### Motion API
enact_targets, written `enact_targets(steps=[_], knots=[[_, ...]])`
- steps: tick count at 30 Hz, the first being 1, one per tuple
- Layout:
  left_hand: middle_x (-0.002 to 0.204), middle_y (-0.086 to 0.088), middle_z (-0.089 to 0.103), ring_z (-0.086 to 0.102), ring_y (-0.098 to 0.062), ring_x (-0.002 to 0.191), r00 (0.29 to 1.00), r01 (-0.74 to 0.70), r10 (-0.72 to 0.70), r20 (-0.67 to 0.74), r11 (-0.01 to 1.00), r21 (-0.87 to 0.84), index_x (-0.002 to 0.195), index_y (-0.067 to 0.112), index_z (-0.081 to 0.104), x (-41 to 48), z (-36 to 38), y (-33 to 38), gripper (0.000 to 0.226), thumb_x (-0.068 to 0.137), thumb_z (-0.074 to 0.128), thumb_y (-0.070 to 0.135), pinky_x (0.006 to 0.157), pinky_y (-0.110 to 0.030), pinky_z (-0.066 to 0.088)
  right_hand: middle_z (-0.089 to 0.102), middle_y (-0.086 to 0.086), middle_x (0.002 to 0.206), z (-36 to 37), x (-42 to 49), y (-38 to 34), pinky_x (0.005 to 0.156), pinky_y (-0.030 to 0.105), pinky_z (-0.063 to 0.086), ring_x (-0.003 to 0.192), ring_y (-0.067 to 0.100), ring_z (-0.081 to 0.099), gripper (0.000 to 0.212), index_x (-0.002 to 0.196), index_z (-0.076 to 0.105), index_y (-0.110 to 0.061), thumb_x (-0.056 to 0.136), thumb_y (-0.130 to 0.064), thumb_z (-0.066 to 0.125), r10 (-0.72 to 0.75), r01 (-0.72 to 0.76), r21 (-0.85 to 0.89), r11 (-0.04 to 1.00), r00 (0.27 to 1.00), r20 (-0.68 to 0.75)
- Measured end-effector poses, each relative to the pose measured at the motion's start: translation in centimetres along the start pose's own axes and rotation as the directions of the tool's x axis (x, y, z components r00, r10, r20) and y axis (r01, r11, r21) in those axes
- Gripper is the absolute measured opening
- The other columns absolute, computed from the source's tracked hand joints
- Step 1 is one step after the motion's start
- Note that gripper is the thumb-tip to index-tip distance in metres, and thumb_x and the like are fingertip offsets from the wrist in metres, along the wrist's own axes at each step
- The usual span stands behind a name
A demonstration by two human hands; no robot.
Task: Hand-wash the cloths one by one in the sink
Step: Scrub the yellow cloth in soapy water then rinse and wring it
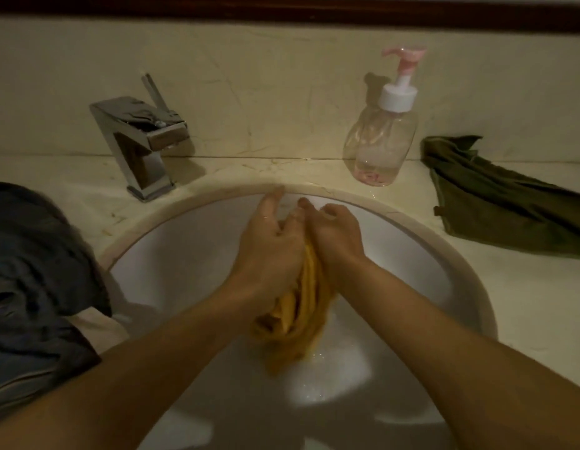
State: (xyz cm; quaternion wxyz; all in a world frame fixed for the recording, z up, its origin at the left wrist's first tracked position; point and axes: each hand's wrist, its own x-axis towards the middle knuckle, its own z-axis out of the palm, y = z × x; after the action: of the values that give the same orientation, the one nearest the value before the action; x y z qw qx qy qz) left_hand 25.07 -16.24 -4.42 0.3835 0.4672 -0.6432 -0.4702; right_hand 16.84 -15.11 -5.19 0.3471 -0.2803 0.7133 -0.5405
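Note:
A wet yellow cloth hangs bunched over the white sink basin. My left hand and my right hand squeeze its upper part between them, fingers curled round the fabric. The cloth's lower end droops toward the bottom of the bowl. A dark grey-blue cloth lies heaped on the counter to the left, its edge hanging over the sink's rim. An olive green cloth lies on the counter to the right.
A chrome square tap stands behind the sink at the left; no water runs from it. A clear pump soap bottle with a pink nozzle stands at the back right. The marble counter surrounds the basin.

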Motion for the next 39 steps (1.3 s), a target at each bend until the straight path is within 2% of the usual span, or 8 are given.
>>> enact_targets(steps=[6,9,12,21,25,29,33,39], knots=[[0.155,-0.002,0.039,0.049,-0.020,0.131,0.989,0.101,-0.104,-0.108,0.994,-0.039,0.153,0.032,0.036,2.4,-2.2,-0.6,0.050,0.105,0.050,0.029,0.102,-0.032,0.047,0.069,-0.007,0.101,1.6,-2.5,0.6,0.096,0.045,0.055,0.097,0.019,0.067,0.028,0.102,0.061,-0.035,0.096,-0.061,0.057,-0.060,0.058,0.037,0.998,0.997,0.050],[0.145,0.007,0.043,0.054,-0.009,0.113,0.991,0.095,-0.098,-0.089,0.995,-0.040,0.152,0.034,0.037,1.3,-1.8,-0.3,0.046,0.106,0.045,0.033,0.088,-0.015,0.047,0.069,-0.003,0.115,1.0,-2.0,0.0,0.100,0.049,0.054,0.107,0.024,0.066,0.051,0.122,0.063,-0.030,0.085,-0.066,0.062,-0.063,0.063,0.008,0.998,0.997,0.034],[0.149,0.005,0.045,0.052,-0.017,0.128,0.997,0.078,-0.079,-0.009,0.995,-0.068,0.151,0.038,0.036,-0.1,0.0,-0.1,0.045,0.107,0.043,0.036,0.105,-0.037,0.048,0.063,0.004,0.136,-0.3,-0.2,-0.2,0.107,0.051,0.049,0.121,0.029,0.061,0.067,0.143,0.053,-0.021,0.092,-0.064,0.058,0.037,-0.037,0.019,0.999,0.999,0.003],[0.128,0.007,0.053,0.052,0.003,0.088,0.991,0.081,-0.083,-0.100,0.996,-0.025,0.144,0.031,0.047,1.3,-1.5,-0.3,0.037,0.106,0.045,0.030,0.067,-0.007,0.045,0.067,-0.003,0.120,0.8,-1.6,-0.1,0.101,0.049,0.053,0.109,0.023,0.065,0.057,0.131,0.058,-0.030,0.087,-0.066,0.062,-0.034,0.035,-0.015,0.999,0.998,0.052],[0.132,0.003,0.056,0.061,-0.018,0.114,0.997,0.073,-0.072,0.010,0.996,-0.045,0.145,0.034,0.045,0.1,0.4,-0.2,0.038,0.107,0.042,0.035,0.095,-0.036,0.055,0.066,0.005,0.129,-0.5,0.2,0.1,0.102,0.050,0.052,0.113,0.028,0.065,0.069,0.138,0.055,-0.020,0.088,-0.068,0.057,0.057,-0.055,-0.045,0.997,0.998,0.024],[0.120,0.004,0.056,0.056,-0.002,0.090,0.990,0.084,-0.089,-0.113,0.995,-0.050,0.138,0.025,0.051,2.9,-1.6,-1.3,0.034,0.104,0.051,0.027,0.067,-0.017,0.046,0.069,-0.002,0.106,0.8,-0.9,0.7,0.095,0.046,0.055,0.098,0.022,0.068,0.047,0.115,0.060,-0.030,0.089,-0.069,0.054,-0.027,0.032,-0.046,0.998,0.994,0.106],[0.111,0.002,0.060,0.058,-0.014,0.094,0.996,0.077,-0.060,-0.073,0.963,0.257,0.120,0.022,0.059,5.0,-2.8,-2.9,0.022,0.105,0.046,0.030,0.074,-0.030,0.046,0.068,0.001,0.114,-0.2,-0.1,-0.1,0.095,0.043,0.056,0.103,0.023,0.066,0.055,0.119,0.060,-0.023,0.088,-0.069,0.063,0.059,-0.022,-0.149,0.989,0.967,0.250],[0.121,-0.002,0.057,0.054,-0.024,0.106,0.988,-0.149,0.121,0.098,0.545,0.825,0.123,0.021,0.053,5.2,-3.9,-4.5,0.030,0.102,0.046,0.042,0.087,-0.043,0.049,0.033,0.011,0.154,-3.0,2.0,0.9,0.110,0.058,0.037,0.142,0.037,0.031,0.053,0.146,0.042,-0.022,0.098,-0.035,0.060,-0.146,0.185,-0.862,0.472,0.981,0.130]])
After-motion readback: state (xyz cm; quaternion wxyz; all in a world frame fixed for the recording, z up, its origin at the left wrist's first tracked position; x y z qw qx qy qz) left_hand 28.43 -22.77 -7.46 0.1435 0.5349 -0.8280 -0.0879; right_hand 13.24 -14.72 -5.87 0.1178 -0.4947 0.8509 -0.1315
